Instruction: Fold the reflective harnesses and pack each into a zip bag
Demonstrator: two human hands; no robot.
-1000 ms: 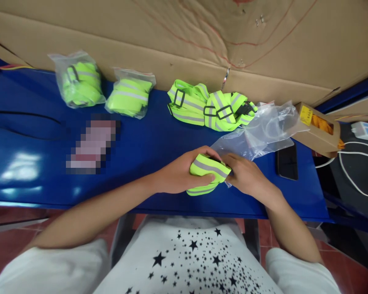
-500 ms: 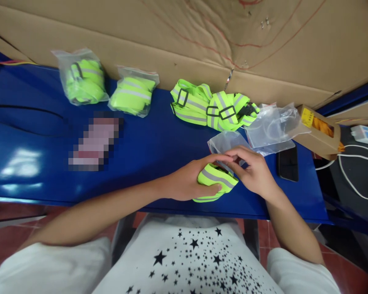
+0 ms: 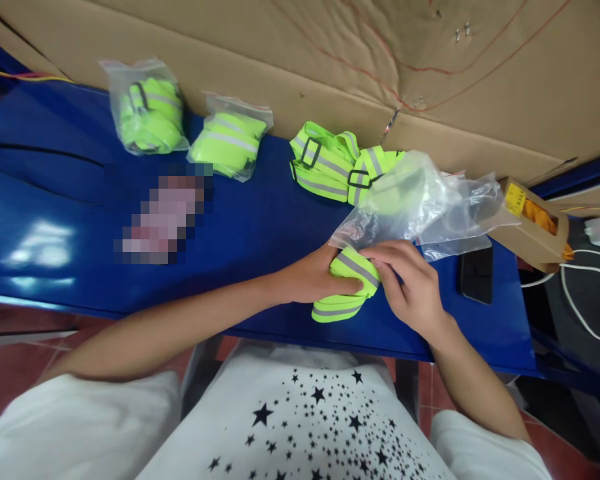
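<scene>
A folded bundle of neon yellow-green reflective strap (image 3: 353,277) with grey stripes is in my left hand (image 3: 313,277), thumb across its front and fingers hidden behind. Just beyond the bundle, a clear plastic zip bag (image 3: 380,217) stands puffed up, its near edge at my fingers. My right hand (image 3: 413,283) pinches at that edge, fingertips against the bundle's upper right corner; the exact contact is partly hidden. Behind the bag lies a loose reflective strap harness (image 3: 325,163) with black buckles, partly seen through the plastic.
Two bagged strap bundles, one bag (image 3: 147,110) and another bag (image 3: 230,140), sit at the back left of the blue table (image 3: 260,220). More clear bags (image 3: 460,213) lie at right, near a black phone (image 3: 476,273) and a cardboard box (image 3: 535,223). A pixelated patch covers something at left.
The clear bag has risen and puffed out, now covering part of the loose harness. The bundle has turned in my left hand, and my right hand has shifted slightly. The view has shifted a little.
</scene>
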